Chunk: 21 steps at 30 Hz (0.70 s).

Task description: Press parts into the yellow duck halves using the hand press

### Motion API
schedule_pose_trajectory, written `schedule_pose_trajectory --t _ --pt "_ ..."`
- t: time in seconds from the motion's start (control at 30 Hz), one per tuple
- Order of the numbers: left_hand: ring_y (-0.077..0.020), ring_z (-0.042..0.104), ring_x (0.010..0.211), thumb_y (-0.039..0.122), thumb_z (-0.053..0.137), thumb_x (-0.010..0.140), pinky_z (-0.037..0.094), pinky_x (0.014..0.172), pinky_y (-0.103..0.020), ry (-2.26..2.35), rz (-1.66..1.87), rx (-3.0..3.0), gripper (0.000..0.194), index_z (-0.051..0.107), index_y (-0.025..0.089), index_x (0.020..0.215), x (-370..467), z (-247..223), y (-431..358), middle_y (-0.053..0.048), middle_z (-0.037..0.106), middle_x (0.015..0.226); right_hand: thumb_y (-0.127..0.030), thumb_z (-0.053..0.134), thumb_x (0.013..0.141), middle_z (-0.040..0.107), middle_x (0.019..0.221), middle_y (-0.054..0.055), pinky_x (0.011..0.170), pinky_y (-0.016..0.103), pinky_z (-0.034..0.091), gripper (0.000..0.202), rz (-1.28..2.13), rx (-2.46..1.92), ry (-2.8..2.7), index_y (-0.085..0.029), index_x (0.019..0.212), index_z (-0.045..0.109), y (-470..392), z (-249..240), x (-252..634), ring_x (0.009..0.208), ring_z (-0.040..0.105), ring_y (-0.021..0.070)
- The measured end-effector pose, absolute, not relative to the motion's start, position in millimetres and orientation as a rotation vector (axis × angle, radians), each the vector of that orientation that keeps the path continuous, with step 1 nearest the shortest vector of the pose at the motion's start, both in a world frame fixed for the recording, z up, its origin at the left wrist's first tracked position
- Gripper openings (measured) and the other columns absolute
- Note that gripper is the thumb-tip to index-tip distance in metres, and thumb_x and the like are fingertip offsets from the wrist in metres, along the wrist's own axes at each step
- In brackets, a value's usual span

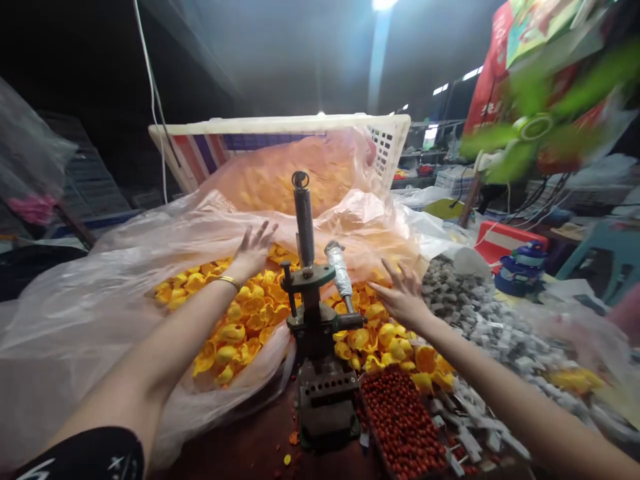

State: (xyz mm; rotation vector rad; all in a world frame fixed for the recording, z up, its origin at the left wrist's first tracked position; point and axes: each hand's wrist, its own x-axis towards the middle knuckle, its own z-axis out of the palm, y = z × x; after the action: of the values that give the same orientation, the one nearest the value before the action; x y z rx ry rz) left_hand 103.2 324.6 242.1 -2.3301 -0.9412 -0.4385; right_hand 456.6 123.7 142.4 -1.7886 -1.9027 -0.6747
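Observation:
My left hand (254, 252), with a gold bracelet at the wrist, reaches over the left part of a heap of yellow curved plastic pieces (235, 333), fingers spread and holding nothing. On the other side, my right hand (403, 293) hovers over the heap's right edge, its fingers apart too. Between them stands a dark metal hand press (313, 300) with a coiled spring on top. Its lever handle (340, 268), wrapped in silvery tape, tilts up near my right hand. Clear plastic sheeting (260, 227) lies behind and beside the heap.
A tray of small red beads (403, 423) sits right of the press, beside loose grey-white pieces (475, 320). Behind, a tipped white crate (395, 150) holds more yellow pieces under plastic. A green fan (535, 127) spins at right, above a blue jug (520, 270).

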Motion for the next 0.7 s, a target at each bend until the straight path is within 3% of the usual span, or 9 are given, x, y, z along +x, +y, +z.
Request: schedule_pose_trajectory --t 0.1,0.2,0.3,0.37,0.43,0.5,0.6,0.7 --pt "-0.0311 -0.010 0.144 0.007 0.042 0.074 -0.009 0.112 -0.058 -1.174 -0.554 -2.180 0.073 0.028 0.007 0.145 117 272 349 -0.013 0.019 0.157 -0.052 0.048 0.087 -0.003 0.158 -0.003 0.105 0.063 0.009 0.054 -0.528 -2.047 -1.907 -0.042 0.140 0.038 201 168 468 0.140 0.004 0.0407" --pt "-0.0345 -0.015 0.142 0.008 0.043 0.075 -0.010 0.111 -0.060 -1.205 -0.645 -2.067 0.071 0.026 0.005 0.145 122 307 360 -0.015 0.016 0.157 -0.066 0.048 0.080 -0.015 0.156 0.009 0.099 0.070 0.011 0.079 -0.359 -2.183 -1.552 -0.032 0.147 0.024 256 200 471 0.137 -0.006 0.0500" --pt "-0.0336 -0.010 0.144 0.007 0.039 0.079 -0.008 0.111 -0.060 -1.111 -0.662 -2.001 0.064 0.031 0.007 0.142 122 340 361 -0.017 0.020 0.155 -0.057 0.058 0.077 -0.016 0.153 0.018 0.096 0.070 0.016 0.087 -0.379 -2.091 -1.255 -0.023 0.148 0.018 285 228 469 0.134 -0.007 0.0541" --pt "-0.0345 -0.001 0.144 0.007 0.038 0.080 -0.005 0.112 -0.061 -1.063 -0.643 -2.001 0.062 0.031 0.009 0.142 121 356 359 -0.019 0.024 0.152 -0.035 0.057 0.083 -0.003 0.153 0.024 0.098 0.063 0.020 0.073 -0.348 -1.971 -1.135 -0.018 0.145 0.024 295 243 466 0.134 0.006 0.0506" --pt "-0.0360 0.011 0.142 0.006 0.038 0.080 0.000 0.111 -0.061 -1.063 -0.614 -2.032 0.063 0.029 0.010 0.142 118 366 355 -0.020 0.027 0.149 -0.017 0.047 0.084 0.024 0.144 0.028 0.096 0.052 0.028 0.060 -0.256 -1.841 -1.061 -0.011 0.141 0.030 304 258 462 0.127 0.031 0.0416" --pt "-0.0372 0.020 0.138 0.006 0.039 0.080 0.006 0.109 -0.061 -1.103 -0.583 -2.048 0.065 0.026 0.011 0.143 108 371 352 -0.021 0.027 0.148 -0.010 0.037 0.085 0.047 0.125 0.027 0.090 0.043 0.035 0.051 -0.173 -1.742 -1.012 -0.006 0.136 0.033 315 276 453 0.110 0.049 0.0319" --pt "-0.0382 0.028 0.133 0.010 0.041 0.082 0.013 0.105 -0.060 -1.169 -0.559 -2.000 0.061 0.026 0.009 0.141 83 376 348 -0.023 0.026 0.147 -0.010 0.023 0.089 0.056 0.113 0.024 0.086 0.037 0.039 0.043 -0.114 -1.638 -0.958 -0.001 0.128 0.037 334 309 427 0.101 0.053 0.0264" --pt "-0.0363 0.037 0.126 0.018 0.044 0.085 0.022 0.101 -0.058 -1.269 -0.627 -1.905 0.053 0.032 0.005 0.135 48 383 349 -0.024 0.031 0.143 -0.008 0.025 0.087 0.057 0.115 0.020 0.087 0.032 0.041 0.040 -0.112 -1.536 -0.979 -0.002 0.122 0.043 347 340 387 0.103 0.053 0.0219"
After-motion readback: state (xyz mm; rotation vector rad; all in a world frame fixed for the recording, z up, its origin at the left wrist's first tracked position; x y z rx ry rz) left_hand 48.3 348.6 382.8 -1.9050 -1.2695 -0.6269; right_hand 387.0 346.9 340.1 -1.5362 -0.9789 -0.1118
